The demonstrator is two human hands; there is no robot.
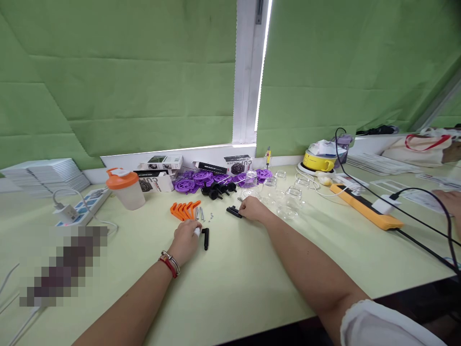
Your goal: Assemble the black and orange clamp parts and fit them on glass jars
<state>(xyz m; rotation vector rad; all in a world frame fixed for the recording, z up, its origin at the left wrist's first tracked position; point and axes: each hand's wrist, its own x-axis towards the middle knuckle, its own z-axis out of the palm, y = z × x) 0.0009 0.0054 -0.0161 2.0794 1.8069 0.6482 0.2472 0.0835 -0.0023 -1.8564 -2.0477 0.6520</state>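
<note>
My left hand [186, 239] rests on the pale green table with its fingers closed around a small white piece [197, 231]; a black L-shaped part [205, 237] lies just to its right. Right behind this hand lie several orange plastic pieces [183, 210] and a few metal screws [200, 213]. My right hand [252, 209] reaches further out and pinches a flat black part [234, 211] against the table. Behind it stand purple wheels [201, 179], black knobs [218, 190] and several clear glass jars [288, 197].
An orange-lidded shaker cup [126, 188] stands at the left, near a power strip [84, 209] with a charger. Small product boxes [160, 163] line the window sill. A yellow power strip [365, 206] with black cables, a yellow bowl [319, 161] and another person's hand [448, 201] lie right.
</note>
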